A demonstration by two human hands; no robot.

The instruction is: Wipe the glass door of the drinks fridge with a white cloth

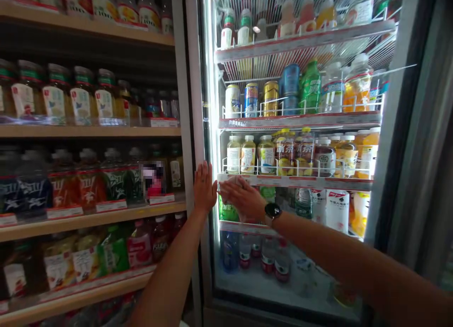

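Observation:
My left hand lies flat against the frame at the left edge of a glass-doored drinks fridge, fingers stretched upward. Just to its right, my right hand reaches across with its fingers extended toward the left, at the glass door. A dark round watch is on the right wrist. A pale patch shows around the right fingers; whether it is a thin cloth or a reflection, I cannot tell. Behind this hand are a price-label strip and green packaging, partly covered.
Lit fridge shelves hold bottled teas, cans, a green soda bottle and white cartons. Small bottles stand at the bottom. Open wooden shelves with several rows of bottles stand at left.

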